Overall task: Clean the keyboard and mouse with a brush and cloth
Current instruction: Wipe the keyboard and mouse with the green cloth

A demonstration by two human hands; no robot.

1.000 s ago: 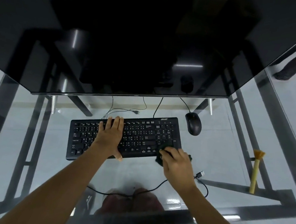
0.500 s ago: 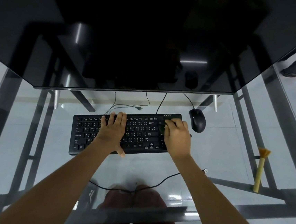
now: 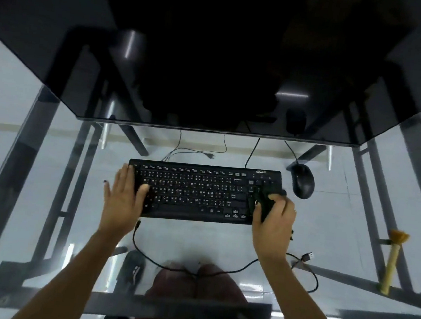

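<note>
Black cloth [image 3: 264,203] bunched in the right hand [image 3: 274,217] should sweep the keyboard [image 3: 196,191] firmly while the flat, empty left hand [image 3: 123,197] steadies it.

Left hand [image 3: 123,199] flat (fingers straight), right hand [image 3: 274,217] curled, gripping

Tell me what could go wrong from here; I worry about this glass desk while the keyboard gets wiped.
1. The left hand steadies only the keyboard's left end, so firm strokes by the right hand with the dark cloth could skid it on the glass desk.
2. The mouse lies just right of the wiping; a wide stroke could knock it.
3. The loose cable runs beneath the right wrist and could snag.
</note>
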